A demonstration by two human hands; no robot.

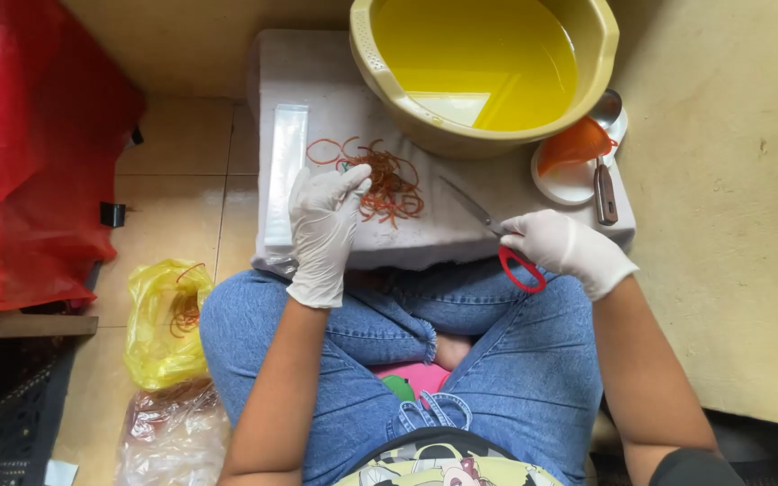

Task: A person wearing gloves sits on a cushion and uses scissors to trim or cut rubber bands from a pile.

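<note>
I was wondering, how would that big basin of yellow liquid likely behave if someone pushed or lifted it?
The basin looks well filled with yellow liquid, so it is probably heavy. A push would likely slosh the liquid. It overhangs the covered work surface, so it might tip.

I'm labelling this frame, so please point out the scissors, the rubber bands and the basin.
scissors [521, 268]: head view, on the red handle loop.
rubber bands [389, 184]: head view, middle of the pile.
basin [387, 79]: head view, on its left outer wall.
</note>
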